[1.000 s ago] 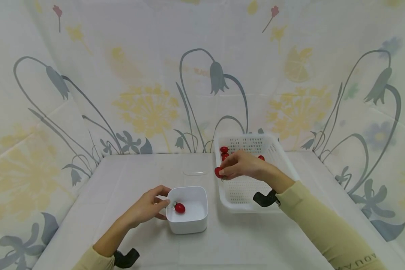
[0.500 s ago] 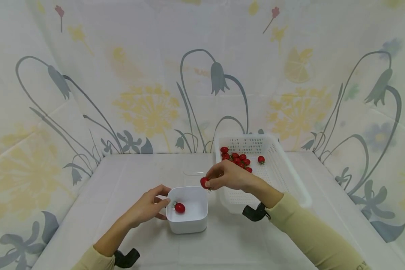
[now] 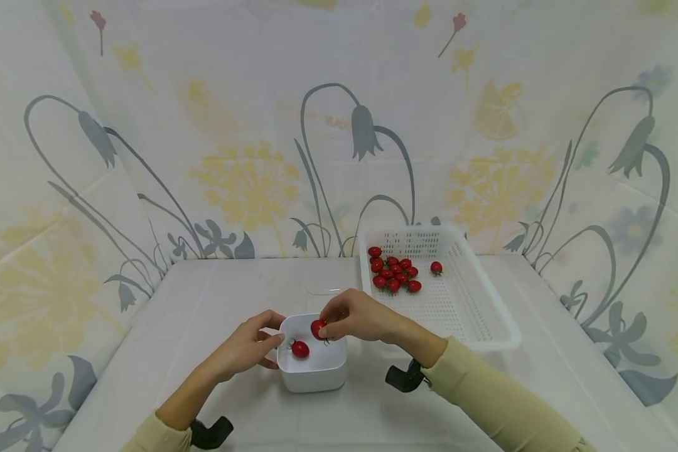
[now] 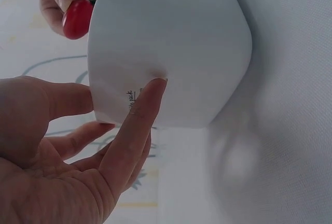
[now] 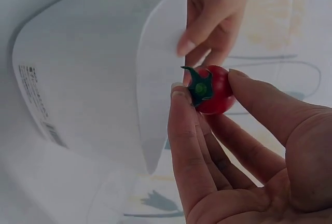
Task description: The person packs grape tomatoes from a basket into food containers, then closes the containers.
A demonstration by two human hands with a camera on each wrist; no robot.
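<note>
A small white square container (image 3: 314, 380) stands on the table with one cherry tomato (image 3: 300, 349) inside. My left hand (image 3: 240, 350) holds the container at its left side, thumb at the rim and fingers spread against the wall, as the left wrist view shows. Over the container's back right part, my right hand (image 3: 364, 317) pinches another cherry tomato (image 5: 215, 90) between thumb and fingertips. This one is red with a green calyx, which faces the container in the right wrist view.
At the back right stands a white perforated basket (image 3: 500, 317). Several cherry tomatoes (image 3: 394, 271) cluster in its left part, and a single cherry tomato (image 3: 436, 268) lies apart from them. A patterned curtain (image 3: 248, 125) hangs behind the white-covered table (image 3: 248, 285).
My right hand has carried its cherry tomato from above the basket leftward and nearer, to over the container. The left hand and the container have stayed in place.
</note>
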